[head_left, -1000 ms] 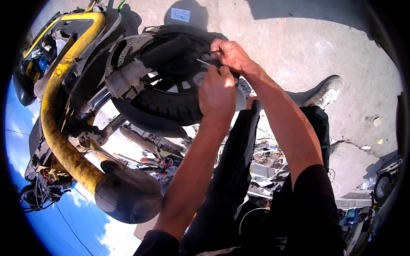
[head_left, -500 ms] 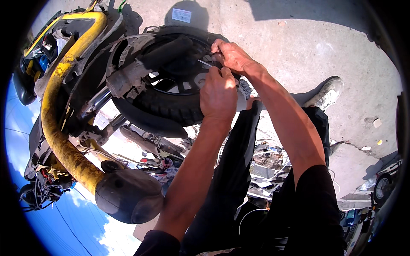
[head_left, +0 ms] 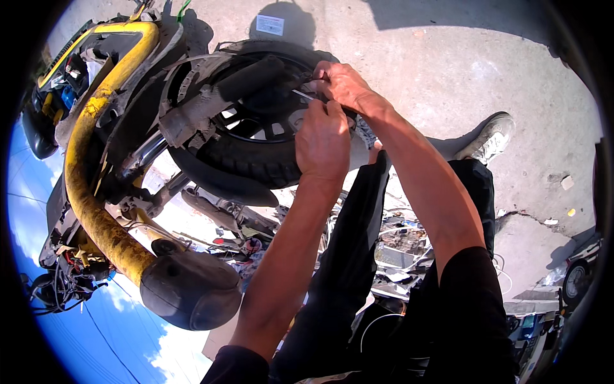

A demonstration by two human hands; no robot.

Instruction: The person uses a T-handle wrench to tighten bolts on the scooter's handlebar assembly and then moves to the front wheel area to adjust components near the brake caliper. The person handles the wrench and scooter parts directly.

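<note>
My left hand (head_left: 323, 141) is closed at the near side of a motorcycle wheel (head_left: 265, 150). A thin, shiny metal rod (head_left: 302, 95) sticks out past its fingertips toward the hub; the rest of it is hidden in the grip. Just beyond, my right hand (head_left: 345, 86) is bent over the wheel's right edge, its fingers pinched together. What those fingers hold is too small and shaded to make out. The two hands almost touch. Left of them, a dirty fork leg (head_left: 192, 118) crosses the wheel, and a black fender (head_left: 224, 182) curves along the tyre.
A rusty yellow tube bar (head_left: 83, 173) with a dark rounded end piece (head_left: 188, 291) runs down the left side. On the concrete lies a white label (head_left: 270, 25). My shoe (head_left: 492, 137) stands at the right. Scattered scrap parts (head_left: 403, 246) lie behind my legs.
The left hand and the metal rod have shifted slightly left. My right hand stays at the wheel's edge, its fingers a little changed in position. The whole view has moved slightly.
</note>
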